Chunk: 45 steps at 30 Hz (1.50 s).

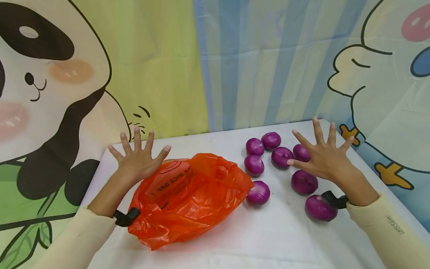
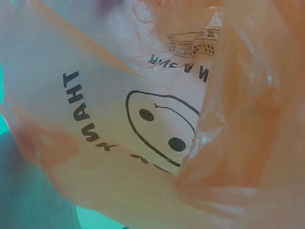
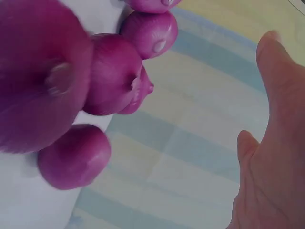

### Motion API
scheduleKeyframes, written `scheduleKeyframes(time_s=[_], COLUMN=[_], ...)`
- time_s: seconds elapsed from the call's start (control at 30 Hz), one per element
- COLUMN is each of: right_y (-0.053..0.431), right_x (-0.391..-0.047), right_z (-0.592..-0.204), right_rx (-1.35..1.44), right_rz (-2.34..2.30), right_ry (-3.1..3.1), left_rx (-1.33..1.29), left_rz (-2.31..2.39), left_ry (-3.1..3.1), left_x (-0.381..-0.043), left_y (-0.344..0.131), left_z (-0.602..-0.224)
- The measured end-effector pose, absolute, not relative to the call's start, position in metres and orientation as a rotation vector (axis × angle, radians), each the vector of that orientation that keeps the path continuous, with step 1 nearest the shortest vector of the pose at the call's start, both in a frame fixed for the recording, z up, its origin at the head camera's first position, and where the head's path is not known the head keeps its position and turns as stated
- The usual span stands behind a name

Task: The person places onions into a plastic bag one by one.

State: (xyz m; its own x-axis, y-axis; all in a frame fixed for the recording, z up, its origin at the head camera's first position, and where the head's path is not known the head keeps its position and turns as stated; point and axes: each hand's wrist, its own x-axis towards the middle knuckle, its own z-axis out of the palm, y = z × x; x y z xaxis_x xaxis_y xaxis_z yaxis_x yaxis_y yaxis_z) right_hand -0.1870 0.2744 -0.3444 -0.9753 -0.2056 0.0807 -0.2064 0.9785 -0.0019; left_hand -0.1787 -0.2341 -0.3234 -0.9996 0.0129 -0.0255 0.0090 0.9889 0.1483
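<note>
An orange-red plastic bag (image 1: 198, 201) with dark print lies crumpled on the left half of the table. Over its upper left edge my left hand (image 1: 136, 162) is held with fingers spread, holding nothing. The bag's printed face (image 2: 162, 124) fills the left wrist view. Several purple onions lie on the right, one onion (image 1: 258, 193) right at the bag's edge. My right hand (image 1: 324, 158) is spread wide above them, overlapping an onion (image 1: 301, 152) in the head view. Near the right wrist sits another onion (image 1: 321, 208). In the right wrist view, the right hand (image 3: 276, 138) is apart from the onions (image 3: 114, 74).
The white table (image 1: 228, 246) ends at a yellow and blue striped cloth backdrop (image 1: 255, 63). A panda drawing (image 1: 50, 93) covers the left side, another cartoon figure (image 1: 386, 112) the right. Black straps (image 1: 127, 217) are on both wrists.
</note>
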Motion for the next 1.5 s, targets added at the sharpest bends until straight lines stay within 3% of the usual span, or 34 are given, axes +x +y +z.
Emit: scheduleKeyframes(time_s=[0.4,0.6,1.0,1.5], right_y=[0.316,0.323,0.329,0.349], right_x=[-0.165,-0.154,-0.134,-0.112], right_z=[-0.372,-0.384,-0.396,-0.42], right_rx=[0.295,0.377,0.555,0.656], right_rz=[0.267,0.539,1.089,1.229], right_ry=[-3.117,-3.087,-2.872,-2.798], left_rx=[0.047,0.205,0.457,0.531], left_rz=[0.433,0.748,1.283,1.976], left_ry=[2.954,2.783,2.661,2.577], left_x=[-0.171,-0.159,-0.117,-0.063], left_y=[-0.26,-0.276,-0.294,-0.292], left_z=[-0.327,-0.333,-0.348,-0.386])
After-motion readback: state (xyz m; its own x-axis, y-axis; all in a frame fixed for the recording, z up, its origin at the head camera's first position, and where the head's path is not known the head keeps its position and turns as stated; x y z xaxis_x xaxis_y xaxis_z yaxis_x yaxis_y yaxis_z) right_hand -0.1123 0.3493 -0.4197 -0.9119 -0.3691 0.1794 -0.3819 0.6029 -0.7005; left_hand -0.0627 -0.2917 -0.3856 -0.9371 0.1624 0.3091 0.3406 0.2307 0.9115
